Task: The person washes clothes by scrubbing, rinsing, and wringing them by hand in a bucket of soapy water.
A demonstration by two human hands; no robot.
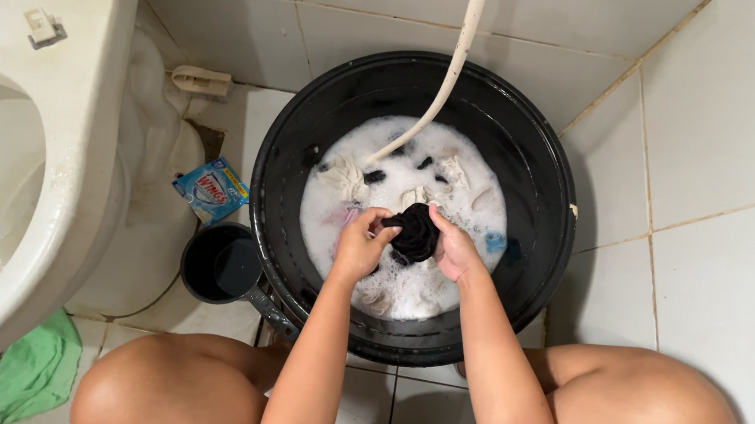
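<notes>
A black tub [538, 197] holds foamy water, pale clothes [344, 176] and a hose [444, 84] entering from 12 o'clock. At its centre, the left hand [359, 248] and right hand [453, 244] both grip a bunched black garment [415, 232], too crumpled to show any axis. A small dipper [214, 263] sits at 8 o'clock.

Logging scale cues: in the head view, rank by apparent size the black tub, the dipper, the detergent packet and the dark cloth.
1. Black tub, by far.
2. Dipper.
3. Detergent packet and dark cloth: too alike to rank; the cloth is bunched between both hands.
</notes>
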